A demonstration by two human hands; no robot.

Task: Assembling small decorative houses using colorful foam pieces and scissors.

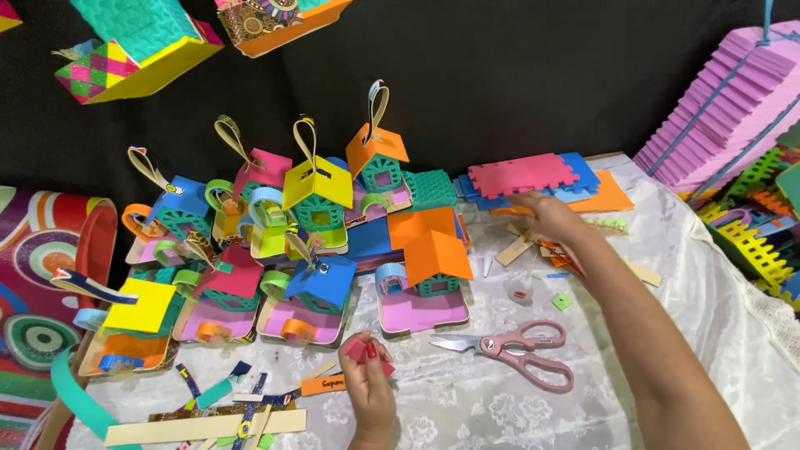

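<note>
My left hand (369, 390) is low at the centre, its fingers closed on a small folded red foam piece (362, 349). My right hand (546, 215) is stretched far out to the right, blurred, its fingers resting on a stack of flat foam sheets: pink (521, 173) on top, blue (583, 171) and orange (612, 198) below. Whether it grips a sheet is unclear. Between the hands lies a pair of pink-handled scissors (517, 348), blades open, on the white lace tablecloth (467, 408).
Several little foam houses (421, 267) with coloured roofs and loop handles crowd the middle left. Paper strips (208, 425) and scraps lie at the front left. A purple foam stack (725, 108) and foam fences (750, 242) stand at right. Foam shapes hang above.
</note>
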